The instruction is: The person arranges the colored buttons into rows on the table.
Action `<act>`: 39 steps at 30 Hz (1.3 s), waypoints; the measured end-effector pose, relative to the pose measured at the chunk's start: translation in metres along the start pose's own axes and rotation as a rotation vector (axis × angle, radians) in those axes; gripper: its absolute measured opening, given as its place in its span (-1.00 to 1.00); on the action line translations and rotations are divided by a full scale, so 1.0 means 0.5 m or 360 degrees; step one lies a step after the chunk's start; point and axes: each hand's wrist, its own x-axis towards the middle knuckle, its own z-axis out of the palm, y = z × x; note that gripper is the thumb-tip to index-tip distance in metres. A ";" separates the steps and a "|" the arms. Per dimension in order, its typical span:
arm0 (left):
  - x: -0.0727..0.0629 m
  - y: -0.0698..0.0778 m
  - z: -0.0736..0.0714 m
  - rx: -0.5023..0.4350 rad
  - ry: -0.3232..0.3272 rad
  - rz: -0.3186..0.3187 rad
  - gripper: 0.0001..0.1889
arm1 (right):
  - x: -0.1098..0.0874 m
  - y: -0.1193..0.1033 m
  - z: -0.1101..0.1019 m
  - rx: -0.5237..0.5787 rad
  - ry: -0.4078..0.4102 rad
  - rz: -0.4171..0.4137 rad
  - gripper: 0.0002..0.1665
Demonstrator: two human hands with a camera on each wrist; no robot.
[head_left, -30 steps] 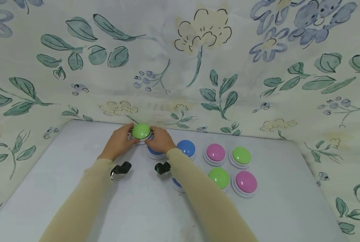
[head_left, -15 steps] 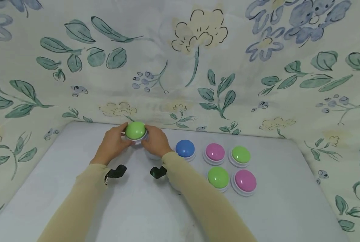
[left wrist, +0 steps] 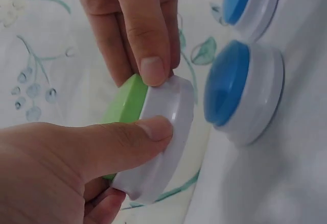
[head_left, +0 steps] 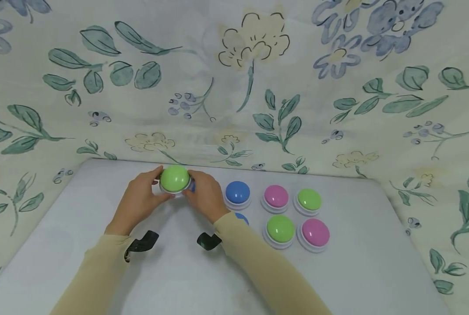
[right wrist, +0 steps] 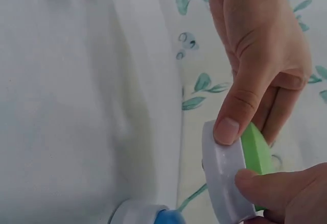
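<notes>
A green dome push button [head_left: 174, 178] on a white round base is held between both hands at the far left part of the table. My left hand [head_left: 137, 199] grips its left side, thumb on the white base and fingers behind. From the right, my right hand [head_left: 206, 194] pinches the opposite side in the same way. In the left wrist view the button's white base [left wrist: 166, 132] tilts, raised off the table surface. A blue button [left wrist: 227, 83] stands close by on the table there, largely hidden behind the right hand in the head view.
On the white table [head_left: 360, 262] to the right stand another blue button [head_left: 237, 192], pink buttons [head_left: 276, 196] and green buttons [head_left: 280, 229]. The right sleeve [head_left: 266, 258] partly covers one more blue button [head_left: 241, 217]. A flowered cloth [head_left: 202, 65] rises behind the table's back edge.
Both hands have carried the green button a little left and then nearer to me. The right forearm has shifted, so a covered blue button shows more. The other buttons stay in place.
</notes>
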 end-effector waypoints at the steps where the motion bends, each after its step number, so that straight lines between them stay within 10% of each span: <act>1: -0.005 0.004 -0.001 0.0003 0.0003 0.0004 -0.16 | -0.007 -0.001 -0.003 0.0003 0.0004 -0.0001 -0.34; 39: -0.119 0.074 0.098 0.0068 -0.0056 0.0070 -0.13 | -0.195 0.040 0.013 -0.0103 0.0096 -0.0015 -0.38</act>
